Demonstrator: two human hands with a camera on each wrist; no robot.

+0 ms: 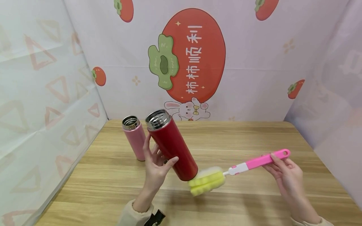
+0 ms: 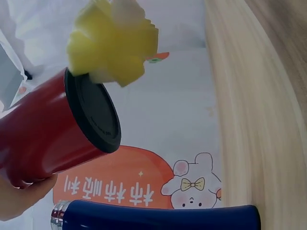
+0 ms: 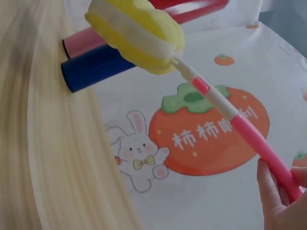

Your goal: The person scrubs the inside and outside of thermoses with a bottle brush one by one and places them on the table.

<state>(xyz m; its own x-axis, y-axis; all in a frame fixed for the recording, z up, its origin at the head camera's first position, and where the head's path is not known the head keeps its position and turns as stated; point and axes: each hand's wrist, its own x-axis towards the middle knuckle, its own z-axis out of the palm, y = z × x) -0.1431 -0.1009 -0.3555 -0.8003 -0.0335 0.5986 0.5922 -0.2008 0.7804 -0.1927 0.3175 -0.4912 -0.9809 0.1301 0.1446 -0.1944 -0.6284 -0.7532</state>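
My left hand (image 1: 156,171) holds a red thermos bottle (image 1: 176,147) in the air, tilted with its uncapped steel mouth up and to the left. A bottle brush with a pink handle (image 1: 261,160) is held by its handle end in my right hand (image 1: 289,177). The brush's yellow and white sponge head (image 1: 207,181) is by the bottle's base; whether they touch I cannot tell. Beyond my left hand, an uncapped pink bottle (image 1: 136,141) stands on the table. A blue bottle (image 2: 163,218) shows in both wrist views but is mostly hidden in the head view.
The wood-grain table (image 1: 240,135) is bounded by a printed cloth backdrop (image 1: 246,62) and cloth sides. A black strap or clip (image 1: 155,218) lies at my left sleeve (image 1: 137,215).
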